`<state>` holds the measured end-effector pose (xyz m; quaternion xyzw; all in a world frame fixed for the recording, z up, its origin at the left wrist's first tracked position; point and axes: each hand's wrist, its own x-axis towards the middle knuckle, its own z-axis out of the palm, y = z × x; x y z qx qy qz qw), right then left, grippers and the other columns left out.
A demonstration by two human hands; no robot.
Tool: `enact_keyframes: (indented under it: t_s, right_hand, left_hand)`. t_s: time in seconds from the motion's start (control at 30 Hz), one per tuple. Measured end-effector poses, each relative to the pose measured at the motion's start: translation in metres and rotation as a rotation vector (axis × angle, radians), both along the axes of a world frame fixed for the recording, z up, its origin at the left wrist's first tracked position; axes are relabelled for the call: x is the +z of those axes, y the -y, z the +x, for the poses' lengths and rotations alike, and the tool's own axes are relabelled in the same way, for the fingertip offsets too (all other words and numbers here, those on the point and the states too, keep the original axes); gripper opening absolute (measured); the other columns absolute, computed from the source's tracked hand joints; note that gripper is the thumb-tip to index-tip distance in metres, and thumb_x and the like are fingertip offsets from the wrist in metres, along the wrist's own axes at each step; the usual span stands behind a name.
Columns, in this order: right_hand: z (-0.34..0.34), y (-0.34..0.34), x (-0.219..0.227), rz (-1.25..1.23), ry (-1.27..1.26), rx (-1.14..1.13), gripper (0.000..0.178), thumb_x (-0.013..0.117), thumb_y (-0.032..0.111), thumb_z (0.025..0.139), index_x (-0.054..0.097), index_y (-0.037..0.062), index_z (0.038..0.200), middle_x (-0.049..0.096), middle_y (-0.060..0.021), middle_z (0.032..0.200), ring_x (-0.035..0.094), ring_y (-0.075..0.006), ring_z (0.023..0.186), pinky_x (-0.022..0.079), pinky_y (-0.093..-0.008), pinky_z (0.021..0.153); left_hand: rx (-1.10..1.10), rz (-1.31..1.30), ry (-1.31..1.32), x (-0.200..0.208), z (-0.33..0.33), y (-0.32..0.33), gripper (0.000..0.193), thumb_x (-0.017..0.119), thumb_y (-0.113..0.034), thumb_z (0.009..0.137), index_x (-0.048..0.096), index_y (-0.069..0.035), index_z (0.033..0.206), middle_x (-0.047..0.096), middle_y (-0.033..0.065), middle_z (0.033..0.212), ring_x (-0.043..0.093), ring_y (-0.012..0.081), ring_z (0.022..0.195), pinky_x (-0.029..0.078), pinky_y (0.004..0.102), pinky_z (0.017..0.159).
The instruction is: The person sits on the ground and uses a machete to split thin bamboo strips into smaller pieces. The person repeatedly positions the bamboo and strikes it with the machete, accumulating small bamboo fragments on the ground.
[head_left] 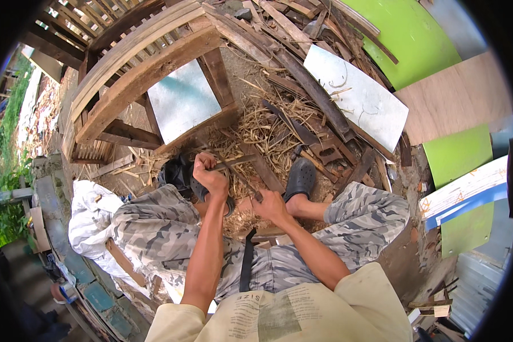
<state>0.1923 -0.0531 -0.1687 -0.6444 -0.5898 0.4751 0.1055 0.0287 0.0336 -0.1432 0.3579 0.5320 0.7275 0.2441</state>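
Observation:
My left hand (210, 175) is closed in a fist in front of my left shin. A narrow brownish strip (238, 162) juts out of it to the right. My right hand (271, 206), lower and to the right, is wrapped round the end of a long, thin, dark tool (240, 181). That tool slants up and left from my right fist and passes close by my left knuckles; whether it touches the strip I cannot tell. Its exact kind is too blurred to make out. Wood shavings (244, 219) lie on the ground below my hands.
A slatted wooden frame (148, 80) stands ahead on the left. Shavings, a handsaw (326, 151), a hammer (319, 165) and scrap wood lie past my clogs (300, 178). Green and white panels (359, 97) rest at right, a white sack (94, 219) by my left knee.

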Motion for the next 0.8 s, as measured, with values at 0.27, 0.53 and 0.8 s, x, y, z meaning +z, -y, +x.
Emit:
enact_keyframes:
  t_s: [0.27,0.53,0.8]
  right_hand:
    - [0.014,-0.004,-0.007,-0.034,0.122,-0.001,0.037,0.062,0.032,0.081,0.066,-0.0033,0.093,0.066,-0.0307,0.086,0.063,-0.0483,0.087,0.05,-0.0524,0.08]
    - [0.012,0.002,0.02,-0.025,0.057,-0.048,0.03,0.063,0.027,0.083,0.062,-0.0025,0.082,0.064,-0.0229,0.07,0.063,-0.0417,0.069,0.05,-0.0422,0.065]
    - [0.02,-0.003,-0.017,-0.064,0.103,-0.102,0.033,0.064,0.028,0.083,0.064,-0.0041,0.088,0.066,-0.0259,0.076,0.065,-0.0441,0.082,0.05,-0.0469,0.071]
  left_hand:
    - [-0.029,-0.02,0.007,0.006,0.011,-0.001,0.049,0.03,-0.039,0.101,0.03,-0.004,0.066,0.031,0.0035,0.064,0.027,0.013,0.06,0.024,0.0307,0.056]
    - [-0.081,-0.075,-0.093,0.013,0.034,-0.008,0.056,0.028,-0.045,0.101,0.037,-0.002,0.066,0.031,0.0032,0.062,0.026,0.0129,0.057,0.022,0.0319,0.052]
    - [-0.092,-0.09,-0.115,0.022,0.037,-0.014,0.058,0.027,-0.047,0.101,0.04,-0.001,0.068,0.032,0.0052,0.061,0.029,0.0147,0.055,0.024,0.033,0.051]
